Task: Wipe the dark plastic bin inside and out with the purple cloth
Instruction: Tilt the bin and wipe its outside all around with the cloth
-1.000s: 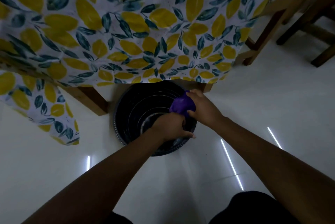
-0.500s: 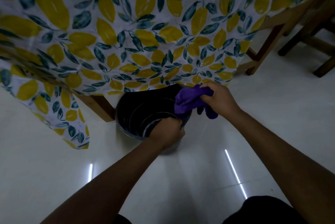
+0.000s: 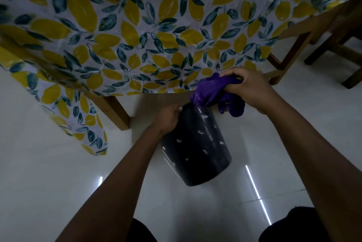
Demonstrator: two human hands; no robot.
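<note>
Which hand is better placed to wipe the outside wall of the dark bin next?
The right hand, probably: it grips the purple cloth right beside the exposed outer wall of the bin. The left hand grips the rim, holding the bin tipped.

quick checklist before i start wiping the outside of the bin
1. Left hand grips the bin near its rim: ok.
2. Right hand holds the purple cloth: ok.
3. Bin's outer wall faces the camera, open to a wipe: ok.
4. Outer wall clean: cannot tell, pale flecks on it may be dirt or glare.
5. Inside clean: cannot tell, the mouth points away toward the tablecloth.
6. Purple cloth touching the bin: cannot tell, they meet at its far end.
</note>
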